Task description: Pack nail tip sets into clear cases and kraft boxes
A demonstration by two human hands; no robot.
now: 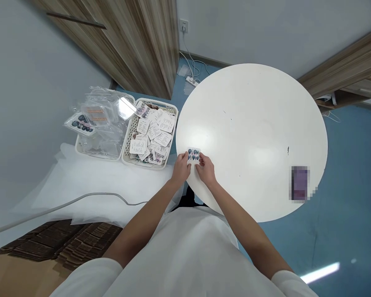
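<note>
At the centre of the frame, the left hand (181, 167) and right hand (206, 169) pinch a small patterned card (193, 154) by its left and right edges, fingers bent and thumbs tucked near its lower side. The card is at the near left edge of the white tabletop (253, 107); whether it touches the surface or is raised a little, I cannot tell. With the grip on the edges alone, uneven pressure could bow the card or let one side slip, and so near the rim a dropped card might fall to the floor. Just left, a white basket (142, 163) is heaped with loose cards (154, 132) lying at all angles; reaching in carelessly could slide some over its wall or bring up two together. Farther left, clear plastic packs (102, 107) rise above a second basket (92, 156), so a knock could topple them. At lower left, a grey cable (102, 194) crosses white sheeting (80, 177) and could snag the left forearm.
</note>
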